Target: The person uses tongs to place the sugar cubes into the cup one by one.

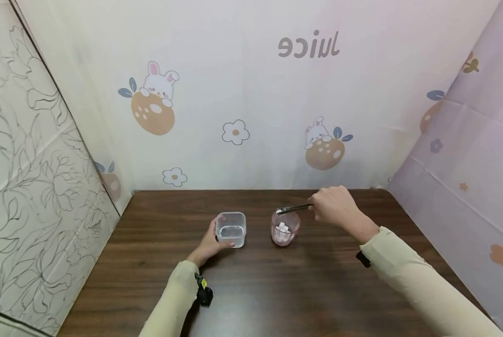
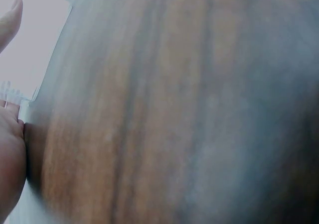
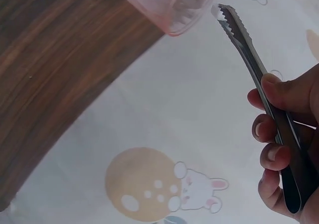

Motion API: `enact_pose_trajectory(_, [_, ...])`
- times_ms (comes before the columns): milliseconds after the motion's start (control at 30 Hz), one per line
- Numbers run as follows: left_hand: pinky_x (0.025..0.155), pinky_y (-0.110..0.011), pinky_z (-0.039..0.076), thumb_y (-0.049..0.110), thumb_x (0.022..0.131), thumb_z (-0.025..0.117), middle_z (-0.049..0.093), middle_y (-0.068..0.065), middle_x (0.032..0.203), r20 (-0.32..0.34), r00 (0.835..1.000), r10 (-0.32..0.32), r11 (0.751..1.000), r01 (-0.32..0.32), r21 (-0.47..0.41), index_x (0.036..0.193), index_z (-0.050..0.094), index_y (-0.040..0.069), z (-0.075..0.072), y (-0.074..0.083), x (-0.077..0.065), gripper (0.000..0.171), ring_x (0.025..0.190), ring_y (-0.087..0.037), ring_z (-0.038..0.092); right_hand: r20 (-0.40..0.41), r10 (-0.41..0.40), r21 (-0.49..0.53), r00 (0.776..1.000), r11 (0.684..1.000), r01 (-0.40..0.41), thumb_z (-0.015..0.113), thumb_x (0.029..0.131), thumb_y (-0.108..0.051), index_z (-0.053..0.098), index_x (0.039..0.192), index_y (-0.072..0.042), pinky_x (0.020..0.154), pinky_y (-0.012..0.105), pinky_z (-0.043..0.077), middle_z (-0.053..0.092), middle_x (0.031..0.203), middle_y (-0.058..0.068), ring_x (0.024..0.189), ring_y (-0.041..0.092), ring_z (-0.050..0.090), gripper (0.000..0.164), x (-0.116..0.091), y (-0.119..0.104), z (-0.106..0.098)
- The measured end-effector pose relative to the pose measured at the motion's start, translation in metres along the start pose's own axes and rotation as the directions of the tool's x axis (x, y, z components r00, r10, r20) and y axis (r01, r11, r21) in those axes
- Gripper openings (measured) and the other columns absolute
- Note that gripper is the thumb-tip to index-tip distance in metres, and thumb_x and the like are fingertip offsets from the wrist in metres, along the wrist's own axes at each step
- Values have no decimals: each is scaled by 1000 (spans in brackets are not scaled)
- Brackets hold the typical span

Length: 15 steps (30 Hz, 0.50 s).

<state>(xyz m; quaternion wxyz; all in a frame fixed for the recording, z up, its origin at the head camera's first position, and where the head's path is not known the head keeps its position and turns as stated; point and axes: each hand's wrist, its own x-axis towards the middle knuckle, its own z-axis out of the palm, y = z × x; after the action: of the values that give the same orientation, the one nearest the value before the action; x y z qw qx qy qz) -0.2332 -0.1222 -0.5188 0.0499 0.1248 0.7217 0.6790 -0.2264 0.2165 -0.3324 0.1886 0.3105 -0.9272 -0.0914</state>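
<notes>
My left hand [image 1: 208, 244] grips a clear square plastic container [image 1: 231, 219] on the table, with the thumb along its near side. In the right hand [image 1: 335, 208] is a pair of metal serrated tongs [image 3: 256, 74], held between thumb and fingers. At the tongs' tips is a small white piece [image 3: 218, 12], seemingly a cube like those in the cup. The tips hover over the rim of a transparent pink cup [image 1: 293, 221], which holds several white cubes [image 1: 282, 230]. In the left wrist view only part of the left hand [image 2: 11, 159] and the container's edge show.
The dark wooden table [image 1: 251, 290] ends at a printed cloth backdrop [image 1: 251, 164] behind the cup. Patterned panels stand at left and right. A strip of bare tabletop separates the container from the cup.
</notes>
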Motion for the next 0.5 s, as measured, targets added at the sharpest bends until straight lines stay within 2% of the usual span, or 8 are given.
enact_pose_trajectory(67, [104,-53,26,-4,71,80,30,-26,147,4,1000,3,1000,-3,7,147,20,-2,0,-4,1,97,128,-42,34,12,3,-2,1000,1000,-3,76,76,-14,52,54,-19,38,30,25,38,46,-6,43,12,30,33,-4,1,2])
enact_pose_trajectory(233, [103,-49,28,2,69,83,32,-20,148,-16,1000,2,1000,-1,27,148,22,6,-1,-28,11,100,128,-36,36,7,-10,9,1000,1000,10,76,75,-12,48,53,-20,39,30,28,36,46,-6,41,11,32,36,-12,3,10])
enact_pose_trajectory(500, [104,-48,27,1,69,83,32,-21,147,-18,1000,5,1000,-5,22,148,22,5,-2,-30,11,100,128,-37,36,6,-47,16,999,999,47,78,72,-10,43,50,-21,43,27,22,32,45,-7,45,9,23,43,-14,0,23])
